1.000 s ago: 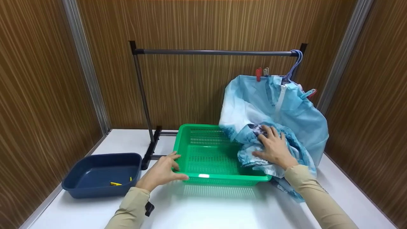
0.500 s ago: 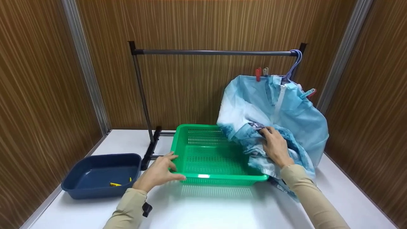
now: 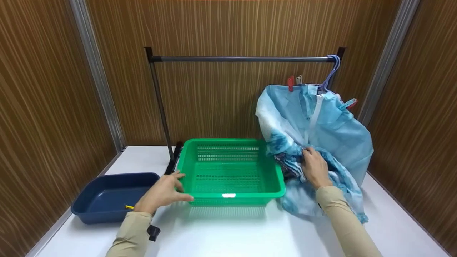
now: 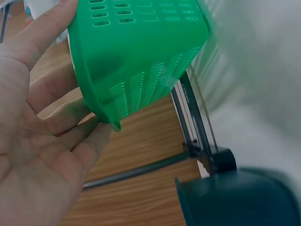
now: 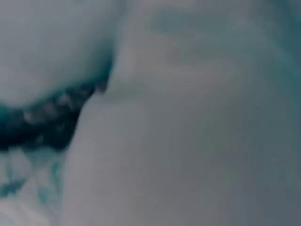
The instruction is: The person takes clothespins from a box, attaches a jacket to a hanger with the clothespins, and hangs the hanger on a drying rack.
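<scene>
A green plastic basket stands on the white table, with no clothes inside. My left hand holds its near left corner, the thumb at the front rim and the fingers along the left rim; the left wrist view shows this hand against the basket's rim. A light blue jacket with a white zip hangs at the right on a purple hanger. My right hand grips bunched cloth at its lower part, fingertips hidden in the folds. Pale blurred cloth fills the right wrist view.
A dark rack spans the back. Pegs, including a red clothes peg and a light blue one, sit at the jacket's shoulders. A navy tub with a yellow peg stands at the left. Wood-patterned walls enclose the table.
The basket has slid left along with my left hand, out from under the cloth. My right hand has curled into the jacket's cloth, whose lower part now hangs beside the basket.
</scene>
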Tool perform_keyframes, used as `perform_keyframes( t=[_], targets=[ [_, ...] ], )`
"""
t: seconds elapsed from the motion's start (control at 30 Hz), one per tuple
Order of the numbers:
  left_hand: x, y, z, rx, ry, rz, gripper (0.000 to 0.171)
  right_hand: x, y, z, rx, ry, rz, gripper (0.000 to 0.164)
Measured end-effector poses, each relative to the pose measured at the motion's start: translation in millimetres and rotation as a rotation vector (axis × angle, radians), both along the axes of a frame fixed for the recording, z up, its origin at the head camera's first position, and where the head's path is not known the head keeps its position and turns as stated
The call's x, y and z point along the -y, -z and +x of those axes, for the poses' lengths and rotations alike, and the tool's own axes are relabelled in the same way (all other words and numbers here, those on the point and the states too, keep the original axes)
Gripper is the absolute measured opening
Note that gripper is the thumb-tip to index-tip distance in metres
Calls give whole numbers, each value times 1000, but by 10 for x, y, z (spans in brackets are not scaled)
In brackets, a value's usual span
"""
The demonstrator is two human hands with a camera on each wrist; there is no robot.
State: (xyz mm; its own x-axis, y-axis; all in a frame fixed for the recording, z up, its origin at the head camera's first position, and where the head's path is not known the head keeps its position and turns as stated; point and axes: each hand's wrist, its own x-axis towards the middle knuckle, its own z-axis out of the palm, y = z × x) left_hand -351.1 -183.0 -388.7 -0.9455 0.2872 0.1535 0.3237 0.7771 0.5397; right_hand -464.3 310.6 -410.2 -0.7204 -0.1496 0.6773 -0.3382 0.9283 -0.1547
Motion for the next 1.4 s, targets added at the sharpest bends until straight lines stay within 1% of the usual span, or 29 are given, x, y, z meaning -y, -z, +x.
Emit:
perform_keyframes(
  t=[0.1,0.17,0.23,0.3,0.37,0.43,0.47,0.53,0.6,0.67,0.7,0.73,0.77,0.83,0.9,0.97,1.0,1.13,1.23,1.3,1.4],
  targets=[
    [81,-5,-4,15,-11,-5,29,41,53,-5,60,-3,14,21],
    [121,-9,-11,25,-20,-3,27,84,66,-3,96,-16,1,25],
    [150,-13,-19,36,-24,-3,26,138,57,12,107,-20,-34,29],
    [170,-15,-25,46,-27,-1,25,200,30,27,94,-17,-83,31],
    [182,-19,-29,51,-29,-1,25,275,-15,35,48,-14,-129,29],
    [191,-19,-34,51,-29,-1,25,365,-72,30,-20,-32,-164,28],
    [193,-20,-35,51,-31,-1,25,413,-103,21,-61,-55,-170,29],
    [196,-19,-37,47,-33,0,25,518,-156,-5,-146,-128,-159,32],
    [200,-11,-43,41,-29,-5,26,627,-192,-31,-221,-216,-94,40],
    [198,0,-46,40,-31,-3,25,734,-201,-40,-251,-302,16,49],
    [197,9,-49,38,-31,-3,25,787,-195,-37,-244,-334,77,52],
    [194,17,-52,37,-30,-3,25,837,-184,-29,-222,-352,134,52],
    [191,26,-55,35,-29,-2,25,882,-170,-14,-180,-355,182,50],
    [183,46,-60,32,-29,4,24,946,-135,10,-49,-330,230,45],
    [174,64,-62,28,-25,7,24,969,-96,7,75,-269,220,46],
    [165,71,-65,29,-24,12,25,953,-67,-23,186,-198,176,53],
    [160,71,-67,30,-23,12,25,932,-57,-49,227,-167,150,57],
    [151,58,-92,33,-22,7,25,813,-45,-137,356,-62,50,63],
    [154,59,-111,26,-21,2,24,710,-32,-164,431,-7,42,57],
    [158,63,-113,19,-23,6,23,651,-7,-161,471,9,85,50],
    [169,87,-124,5,-17,13,23,602,47,-146,505,14,195,45]
  ],
)
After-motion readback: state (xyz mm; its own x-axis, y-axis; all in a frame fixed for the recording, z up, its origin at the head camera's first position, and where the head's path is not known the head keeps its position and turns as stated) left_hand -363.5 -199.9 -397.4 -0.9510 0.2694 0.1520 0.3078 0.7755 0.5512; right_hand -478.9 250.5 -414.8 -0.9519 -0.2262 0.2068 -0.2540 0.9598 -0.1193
